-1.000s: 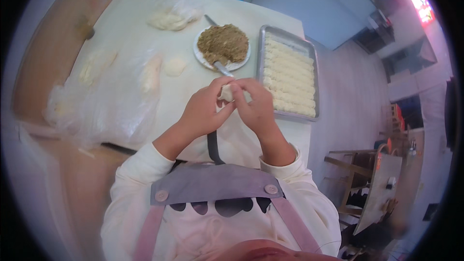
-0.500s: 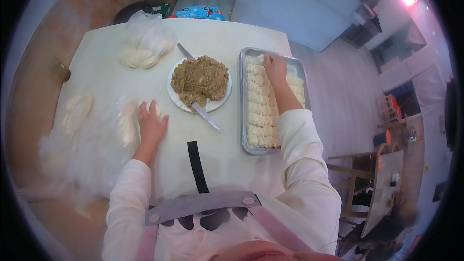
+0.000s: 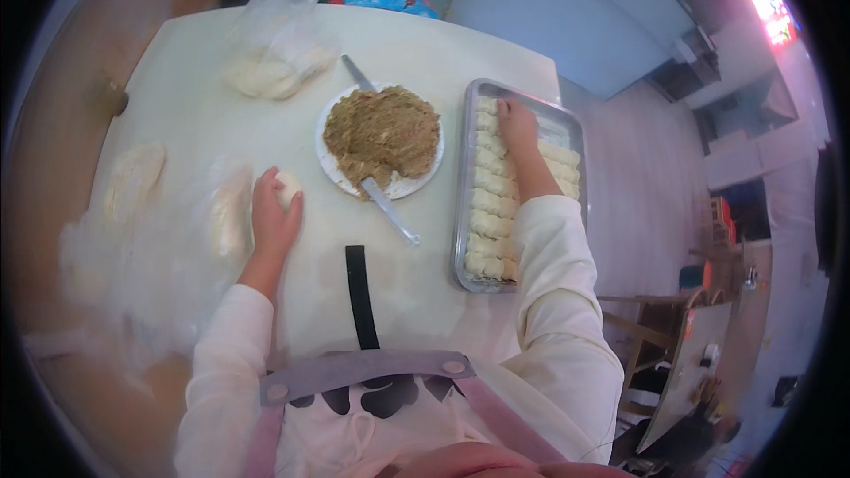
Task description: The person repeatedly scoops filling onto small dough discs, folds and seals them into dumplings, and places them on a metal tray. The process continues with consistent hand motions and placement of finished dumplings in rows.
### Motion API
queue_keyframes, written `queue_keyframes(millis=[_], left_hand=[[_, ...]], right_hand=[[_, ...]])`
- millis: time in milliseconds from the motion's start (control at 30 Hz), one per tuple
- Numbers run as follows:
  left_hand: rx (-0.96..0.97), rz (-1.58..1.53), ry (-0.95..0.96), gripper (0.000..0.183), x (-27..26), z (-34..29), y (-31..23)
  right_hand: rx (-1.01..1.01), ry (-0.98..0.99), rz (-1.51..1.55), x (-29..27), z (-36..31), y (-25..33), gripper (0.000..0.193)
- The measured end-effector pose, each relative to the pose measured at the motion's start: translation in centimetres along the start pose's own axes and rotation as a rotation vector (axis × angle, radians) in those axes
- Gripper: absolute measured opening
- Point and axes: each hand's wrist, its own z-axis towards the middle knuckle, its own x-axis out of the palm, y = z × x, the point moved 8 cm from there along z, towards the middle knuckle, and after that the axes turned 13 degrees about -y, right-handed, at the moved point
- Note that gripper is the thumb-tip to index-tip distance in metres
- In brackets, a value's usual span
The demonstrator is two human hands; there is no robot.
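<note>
My left hand lies on the table with its fingers and thumb curled round a small pale piece of dough. At the right, my right hand reaches into a metal tray filled with rows of pale dumplings. Its fingers are closed at a dumpling near the far end, though the hand hides most of it. Between my hands stands a white plate heaped with brown minced filling. A flat metal spatula sticks out of the filling toward me, and another metal handle points away.
Clear plastic sheeting covers dough on the left, beside a longer dough piece. A bag of dough sits at the far left of the table. A black strap lies near my apron. Chairs and another table stand beyond the right side.
My left hand's spread fingers have drawn in round the small dough piece. My right hand stays at the tray's far end. The whole view has shifted slightly.
</note>
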Motion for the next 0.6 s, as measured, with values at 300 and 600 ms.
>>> queue_keyframes(millis=[300,600], left_hand=[[0.433,0.185,-0.186,0.012,-0.7,-0.6,-1.7],[-0.565,-0.517,-0.540,0.019,-4.2,-2.2,6.7]], right_hand=[[-0.254,-0.089,0.109,-2.3,-1.5,2.3,0.024],[-0.421,0.117,0.360,-9.5,-14.1,14.1,0.019]])
